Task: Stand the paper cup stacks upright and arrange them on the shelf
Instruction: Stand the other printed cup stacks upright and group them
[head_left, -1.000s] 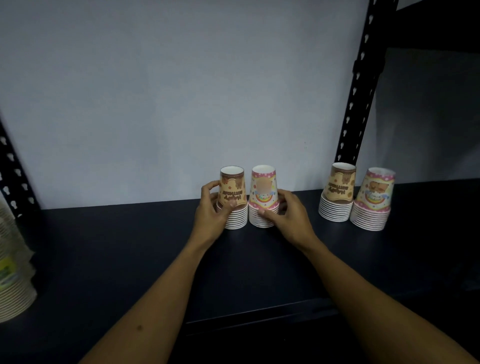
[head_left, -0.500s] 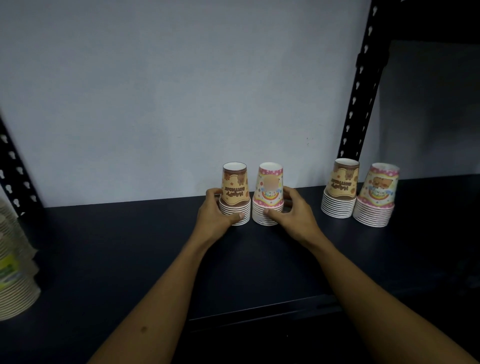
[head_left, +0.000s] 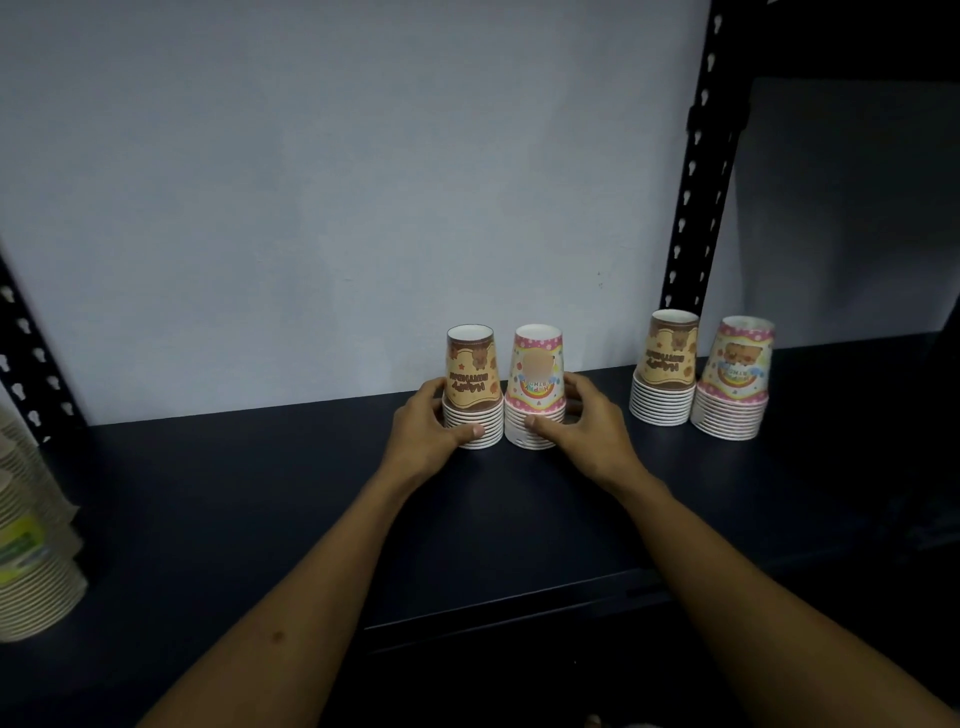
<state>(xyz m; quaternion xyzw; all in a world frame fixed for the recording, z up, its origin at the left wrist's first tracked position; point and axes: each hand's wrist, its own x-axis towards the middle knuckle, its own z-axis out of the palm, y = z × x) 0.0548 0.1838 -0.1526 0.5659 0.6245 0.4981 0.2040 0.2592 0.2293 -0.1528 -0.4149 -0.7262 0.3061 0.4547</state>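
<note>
Two paper cup stacks stand mouth-down and touching side by side toward the far edge of the dark shelf (head_left: 260, 493), close to the pale wall (head_left: 311, 182): a brown-and-yellow birthday cup stack (head_left: 472, 387) on the left and a pink birthday cup stack (head_left: 536, 387) on the right. The left hand (head_left: 423, 434) curls round the lower rims of the brown stack, thumb on its near side. The right hand (head_left: 587, 428) grips the base of the pink stack the same way, thumb across the front rims. Farther right, well apart from these, a second brown cup stack (head_left: 667, 369) and a second pink cup stack (head_left: 735, 379) stand upside down, just beside each other, near a black perforated shelf upright (head_left: 698, 156). At the near left edge sits a tall stack of pale cups (head_left: 28, 545) with a green label, only partly in view.
</note>
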